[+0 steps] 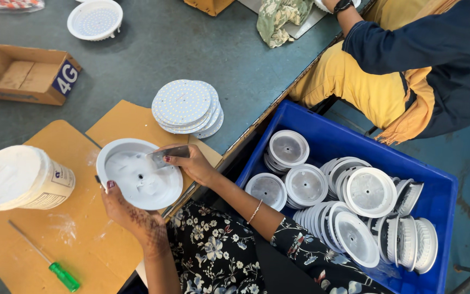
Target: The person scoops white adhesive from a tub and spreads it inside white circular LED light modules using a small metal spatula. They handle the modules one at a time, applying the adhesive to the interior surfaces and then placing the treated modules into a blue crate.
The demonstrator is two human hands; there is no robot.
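My left hand (131, 215) holds a round white lamp housing (137, 174) from below, over a brown cardboard sheet (82, 239). My right hand (194, 163) grips a small flat metal scraper (168, 154) whose blade rests inside the housing, which is smeared with white paste. A tub of white paste (20, 178) lies on its side at the left. A stack of round white LED boards (187, 106) sits just beyond the housing.
A blue crate (322, 136) of several white housings stands at the right. A green-handled screwdriver (47, 258) lies on the cardboard. An open cardboard box (25, 73) and another housing (94, 19) are farther off. A seated person (409, 65) works at the top right.
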